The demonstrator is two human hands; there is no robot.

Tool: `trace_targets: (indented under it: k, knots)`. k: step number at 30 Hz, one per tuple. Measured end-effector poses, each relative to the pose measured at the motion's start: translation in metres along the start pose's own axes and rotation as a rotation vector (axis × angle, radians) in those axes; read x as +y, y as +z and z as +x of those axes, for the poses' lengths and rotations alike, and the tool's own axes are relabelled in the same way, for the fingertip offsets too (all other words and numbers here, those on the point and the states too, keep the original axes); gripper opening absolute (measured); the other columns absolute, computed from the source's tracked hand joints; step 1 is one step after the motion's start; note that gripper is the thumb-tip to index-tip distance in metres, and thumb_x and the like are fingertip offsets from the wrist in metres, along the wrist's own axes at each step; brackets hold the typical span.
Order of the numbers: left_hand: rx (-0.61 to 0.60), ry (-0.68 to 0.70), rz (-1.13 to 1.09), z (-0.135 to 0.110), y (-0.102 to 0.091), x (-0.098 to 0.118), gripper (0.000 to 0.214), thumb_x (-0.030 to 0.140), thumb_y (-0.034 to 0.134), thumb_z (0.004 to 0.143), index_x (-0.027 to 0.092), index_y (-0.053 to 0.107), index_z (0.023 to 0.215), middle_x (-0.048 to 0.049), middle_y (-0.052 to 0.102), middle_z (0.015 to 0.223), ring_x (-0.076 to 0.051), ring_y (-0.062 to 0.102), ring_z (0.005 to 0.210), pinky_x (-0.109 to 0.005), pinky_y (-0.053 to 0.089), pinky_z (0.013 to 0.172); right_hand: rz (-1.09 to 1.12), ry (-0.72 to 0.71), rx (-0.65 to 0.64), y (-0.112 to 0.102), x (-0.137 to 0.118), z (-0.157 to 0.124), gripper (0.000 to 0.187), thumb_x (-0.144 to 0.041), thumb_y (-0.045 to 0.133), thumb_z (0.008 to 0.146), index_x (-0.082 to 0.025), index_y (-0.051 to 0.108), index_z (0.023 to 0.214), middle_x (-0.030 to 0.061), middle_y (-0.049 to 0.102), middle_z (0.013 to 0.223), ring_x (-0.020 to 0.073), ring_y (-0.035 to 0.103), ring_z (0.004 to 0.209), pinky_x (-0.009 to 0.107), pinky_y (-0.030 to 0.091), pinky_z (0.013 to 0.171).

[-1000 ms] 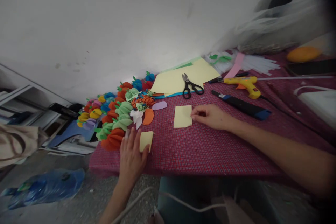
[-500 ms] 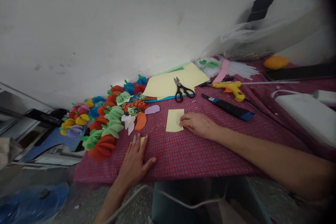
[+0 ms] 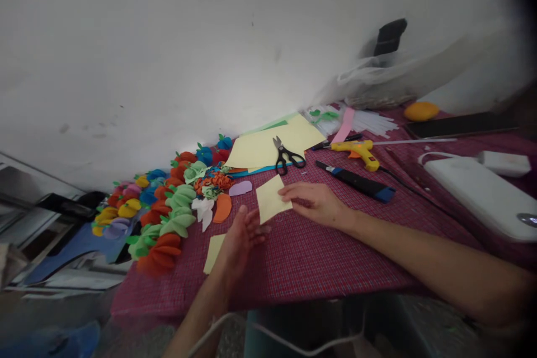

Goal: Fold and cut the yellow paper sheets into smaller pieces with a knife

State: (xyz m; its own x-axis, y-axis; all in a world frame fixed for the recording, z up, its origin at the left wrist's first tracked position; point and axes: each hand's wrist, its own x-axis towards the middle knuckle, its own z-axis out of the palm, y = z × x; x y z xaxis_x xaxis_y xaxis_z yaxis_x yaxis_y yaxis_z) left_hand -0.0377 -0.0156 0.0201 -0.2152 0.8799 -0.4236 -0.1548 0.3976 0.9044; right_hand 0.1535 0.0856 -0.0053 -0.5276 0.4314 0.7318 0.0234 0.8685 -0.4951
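Note:
My right hand [image 3: 312, 200] pinches the right edge of a pale yellow paper rectangle [image 3: 271, 199], which is tilted up off the cloth. Close to the paper's lower left corner is my left hand [image 3: 243, 238], turned on its side, thumb up and fingers apart; it holds nothing I can see. Partly behind the left wrist, a second pale yellow paper piece [image 3: 213, 253] lies on the table. Just beyond the hands are an orange paper piece [image 3: 222, 208], a lilac paper piece [image 3: 240, 188] and a white paper shape [image 3: 203, 211].
Black-handled scissors [image 3: 285, 156] rest on large yellow sheets [image 3: 251, 148]. Folded paper fruits [image 3: 176, 204] crowd the left side. A yellow glue gun [image 3: 358, 152], a black utility knife [image 3: 356, 180] and a white power bank [image 3: 478, 193] lie rightward on the checked tablecloth [image 3: 335, 257].
My right hand has lifted the yellow rectangle off the cloth. My left hand has come off the other yellow piece, moved right and turned on its side. The view has shifted slightly.

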Motion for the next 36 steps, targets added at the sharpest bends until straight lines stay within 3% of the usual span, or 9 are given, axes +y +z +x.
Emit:
trace_targets:
  k: [4, 8, 10, 13, 16, 22, 28, 32, 36]
  knots:
    - [-0.051, 0.07, -0.185, 0.021, 0.023, 0.006, 0.036, 0.038, 0.065, 0.07, 0.011, 0.064, 0.095, -0.0109, 0.069, 0.088, -0.019, 0.065, 0.072, -0.025, 0.049, 0.059, 0.028, -0.071, -0.082, -0.003, 0.0, -0.002, 0.018, -0.014, 0.048, 0.082, -0.018, 0.062, 0.093, 0.0064, 0.063, 0.105, 0.0111, 0.059, 0.096, 0.025, 0.048, 0.082]
    - [-0.026, 0.154, -0.234, 0.034, 0.025, 0.013, 0.032, 0.026, 0.073, 0.063, 0.008, 0.065, 0.088, -0.0105, 0.07, 0.08, -0.021, 0.066, 0.074, -0.029, 0.051, 0.065, 0.046, -0.045, -0.093, -0.012, -0.003, 0.002, 0.018, -0.022, 0.047, 0.085, -0.018, 0.063, 0.092, 0.0058, 0.064, 0.103, 0.0116, 0.059, 0.093, 0.025, 0.047, 0.083]
    - [-0.018, 0.194, -0.233, 0.037, 0.025, 0.013, 0.032, 0.026, 0.072, 0.064, 0.009, 0.065, 0.09, -0.0093, 0.07, 0.079, -0.021, 0.066, 0.074, -0.031, 0.051, 0.068, 0.061, 0.124, 0.0, -0.017, -0.004, 0.006, 0.018, -0.026, 0.047, 0.085, -0.019, 0.063, 0.088, 0.0048, 0.065, 0.095, 0.0127, 0.059, 0.088, 0.027, 0.047, 0.079]
    - [-0.026, 0.265, -0.217, 0.04, 0.028, 0.007, 0.031, 0.029, 0.07, 0.067, 0.011, 0.066, 0.091, -0.0082, 0.07, 0.082, -0.02, 0.065, 0.077, -0.031, 0.05, 0.069, 0.178, 0.493, 0.127, -0.016, 0.001, 0.01, 0.018, -0.032, 0.051, 0.082, -0.018, 0.06, 0.087, 0.0034, 0.064, 0.08, 0.0134, 0.059, 0.072, 0.027, 0.047, 0.066]
    - [-0.072, 0.296, -0.17, 0.042, 0.032, -0.003, 0.032, 0.032, 0.068, 0.069, 0.011, 0.066, 0.093, -0.0078, 0.07, 0.082, -0.02, 0.065, 0.078, -0.03, 0.049, 0.069, 0.42, 0.678, 0.038, -0.007, 0.01, 0.01, 0.022, -0.034, 0.058, 0.076, -0.016, 0.057, 0.088, 0.0011, 0.061, 0.071, 0.0118, 0.055, 0.062, 0.024, 0.044, 0.057]
    - [-0.164, 0.245, -0.063, 0.044, 0.028, -0.01, 0.03, 0.032, 0.068, 0.07, 0.013, 0.067, 0.094, -0.0044, 0.07, 0.076, -0.017, 0.063, 0.069, -0.027, 0.048, 0.063, 0.56, 0.742, -0.083, 0.002, 0.015, 0.005, 0.02, -0.032, 0.056, 0.075, -0.015, 0.054, 0.065, -0.0045, 0.051, 0.055, 0.0075, 0.044, 0.048, 0.02, 0.035, 0.047]
    - [-0.157, 0.258, -0.056, 0.046, 0.022, -0.01, 0.025, 0.03, 0.065, 0.073, 0.014, 0.068, 0.093, -0.0024, 0.068, 0.07, -0.013, 0.059, 0.061, -0.023, 0.044, 0.056, 0.774, 0.754, -0.157, 0.0, 0.008, 0.006, 0.02, -0.033, 0.06, 0.072, -0.014, 0.06, 0.078, -0.0018, 0.06, 0.066, 0.0101, 0.053, 0.059, 0.023, 0.041, 0.057]
    - [-0.16, 0.241, -0.153, 0.042, 0.024, -0.006, 0.025, 0.024, 0.068, 0.067, 0.015, 0.069, 0.09, -0.0049, 0.07, 0.079, -0.015, 0.062, 0.069, -0.025, 0.046, 0.063, 0.719, 0.807, -0.164, -0.003, 0.008, 0.004, 0.019, -0.029, 0.057, 0.074, -0.016, 0.066, 0.083, -0.0008, 0.062, 0.069, 0.0093, 0.052, 0.059, 0.021, 0.039, 0.054]
    - [-0.147, 0.2, -0.232, 0.038, 0.026, 0.0, 0.019, 0.02, 0.07, 0.062, 0.016, 0.071, 0.08, -0.0039, 0.069, 0.072, -0.016, 0.063, 0.069, -0.025, 0.046, 0.062, 0.721, 0.837, -0.136, -0.005, 0.007, 0.005, 0.017, -0.023, 0.055, 0.072, -0.018, 0.068, 0.081, -0.0022, 0.06, 0.064, 0.0075, 0.048, 0.054, 0.02, 0.037, 0.05]
